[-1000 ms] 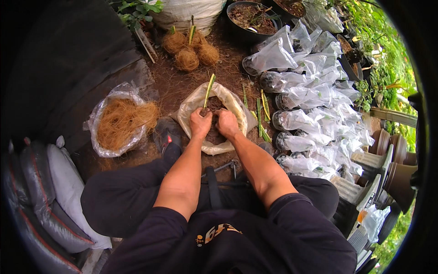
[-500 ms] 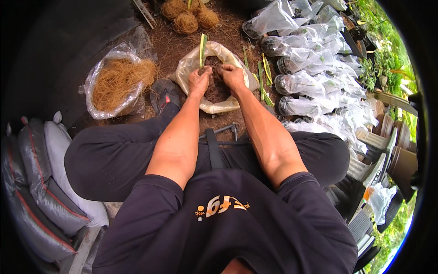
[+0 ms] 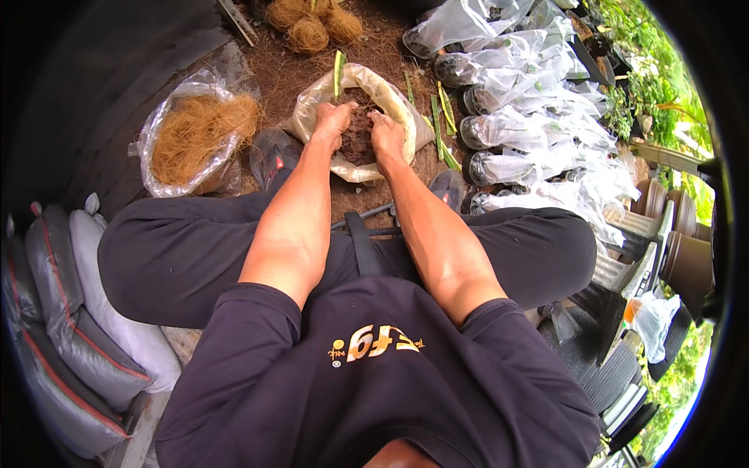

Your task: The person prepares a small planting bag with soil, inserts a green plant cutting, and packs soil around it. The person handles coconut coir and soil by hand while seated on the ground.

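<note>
Brown ground (image 3: 382, 48), littered with loose fibre, spreads around the soil bag (image 3: 308, 101), a pale plastic one, mouth wide open, dark soil (image 3: 357, 147) inside. Both hands are in at that mouth now! On the soil bag's left side it's the left hand (image 3: 333, 125), fingers curled inward against the soil, and right behind it a green leaf piece (image 3: 339, 74) rises past the bag's far rim; its lower end is hidden, so no telling whether those fingers grip it. Over on the soil bag's right side, the right hand (image 3: 386, 140) faces its partner, fingers bent, tips at the soil; whether it grasps a clump, I can't tell. Left of the soil bag sits a clear bag (image 3: 156, 186) heaped with tan fibre (image 3: 195, 140); beyond the soil bag, a cluster of fibre balls (image 3: 308, 33). Just to its right, leaf strips (image 3: 438, 129) on the ground, and farther right, rows of whitish plastic bags (image 3: 507, 125)!
</note>
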`<state>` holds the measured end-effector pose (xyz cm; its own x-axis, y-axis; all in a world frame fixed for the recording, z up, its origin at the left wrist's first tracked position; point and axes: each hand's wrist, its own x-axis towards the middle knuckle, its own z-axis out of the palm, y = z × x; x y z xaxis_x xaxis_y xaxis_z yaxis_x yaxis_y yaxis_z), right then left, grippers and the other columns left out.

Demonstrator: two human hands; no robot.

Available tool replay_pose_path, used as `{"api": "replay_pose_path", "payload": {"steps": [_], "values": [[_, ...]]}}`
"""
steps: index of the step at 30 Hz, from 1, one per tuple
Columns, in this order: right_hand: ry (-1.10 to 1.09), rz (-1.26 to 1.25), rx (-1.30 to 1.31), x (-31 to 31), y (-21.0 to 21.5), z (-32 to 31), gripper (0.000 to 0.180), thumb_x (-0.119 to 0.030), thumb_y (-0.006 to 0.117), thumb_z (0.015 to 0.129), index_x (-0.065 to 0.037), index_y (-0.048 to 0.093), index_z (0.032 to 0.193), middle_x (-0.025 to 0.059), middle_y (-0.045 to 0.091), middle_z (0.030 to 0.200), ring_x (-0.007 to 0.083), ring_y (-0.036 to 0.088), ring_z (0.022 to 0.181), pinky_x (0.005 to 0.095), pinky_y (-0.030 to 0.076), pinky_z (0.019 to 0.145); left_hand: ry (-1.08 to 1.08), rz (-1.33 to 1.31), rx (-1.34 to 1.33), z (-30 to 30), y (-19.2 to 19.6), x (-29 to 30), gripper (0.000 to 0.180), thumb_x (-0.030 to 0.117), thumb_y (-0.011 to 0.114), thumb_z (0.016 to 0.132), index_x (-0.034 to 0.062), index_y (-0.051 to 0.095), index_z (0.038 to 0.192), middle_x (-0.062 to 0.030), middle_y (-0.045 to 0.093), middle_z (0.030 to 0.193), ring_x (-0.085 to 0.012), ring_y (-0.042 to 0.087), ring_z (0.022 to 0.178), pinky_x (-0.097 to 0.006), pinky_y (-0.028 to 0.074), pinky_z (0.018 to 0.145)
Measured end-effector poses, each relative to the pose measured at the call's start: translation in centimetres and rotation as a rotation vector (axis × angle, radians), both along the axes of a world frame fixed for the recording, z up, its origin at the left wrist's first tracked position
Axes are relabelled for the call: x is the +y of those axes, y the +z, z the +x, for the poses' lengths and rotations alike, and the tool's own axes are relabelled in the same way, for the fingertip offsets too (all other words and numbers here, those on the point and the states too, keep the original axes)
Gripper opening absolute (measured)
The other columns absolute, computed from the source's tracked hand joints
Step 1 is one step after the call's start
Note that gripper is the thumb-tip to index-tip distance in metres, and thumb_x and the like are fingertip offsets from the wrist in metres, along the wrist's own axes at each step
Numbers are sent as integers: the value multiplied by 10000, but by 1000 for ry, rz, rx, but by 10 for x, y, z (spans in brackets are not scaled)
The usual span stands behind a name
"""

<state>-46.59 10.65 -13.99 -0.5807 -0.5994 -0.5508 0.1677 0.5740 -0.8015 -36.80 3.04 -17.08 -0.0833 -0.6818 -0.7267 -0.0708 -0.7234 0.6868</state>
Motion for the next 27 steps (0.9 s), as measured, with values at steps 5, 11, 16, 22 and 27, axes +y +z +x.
{"api": "replay_pose_path", "payload": {"steps": [5, 11, 16, 22, 27], "values": [[254, -174, 303, -7, 3, 16, 407, -308, 485, 991, 3, 582, 1234, 248, 586, 1231, 386, 559, 1142, 431, 419, 974, 262, 362, 516, -11, 20, 7, 483, 546, 673, 868, 98, 613, 1039, -85, 616, 1027, -247, 580, 979, -435, 464, 915], [541, -17, 653, -4, -13, 22, 537, -323, 383, 1007, 10, 398, 1429, 210, 409, 1466, 362, 330, 1382, 516, 206, 1106, 153, 350, 497, -10, 4, 15, 428, 458, 547, 981, 60, 605, 1126, -85, 635, 1052, -245, 598, 958, -393, 500, 891], [453, -294, 587, -8, -34, 9, 461, -289, 327, 1030, -47, 467, 1397, 198, 471, 1413, 386, 412, 1318, 503, 294, 1084, 36, 68, 5, -9, -1, 8, 439, 380, 550, 978, -25, 614, 1135, -152, 659, 1068, -272, 616, 995, -386, 487, 848], [825, -38, 756, 6, -17, 0, 418, -219, 558, 892, -50, 573, 1274, 214, 532, 1316, 399, 512, 1196, 487, 402, 1031, -111, -135, -216, 5, 8, 6, 630, 388, 614, 930, -24, 463, 1383, -258, 597, 1228, -342, 592, 1115, -410, 467, 912], [1039, 136, 742, 9, 8, 1, 294, -46, 647, 776, -35, 680, 1067, 174, 614, 1179, 341, 596, 1110, 422, 503, 941, -137, -111, -160, 11, 7, 5, 577, 343, 666, 912, 56, 509, 1387, -152, 645, 1086, -252, 606, 950, -379, 480, 847]]}}
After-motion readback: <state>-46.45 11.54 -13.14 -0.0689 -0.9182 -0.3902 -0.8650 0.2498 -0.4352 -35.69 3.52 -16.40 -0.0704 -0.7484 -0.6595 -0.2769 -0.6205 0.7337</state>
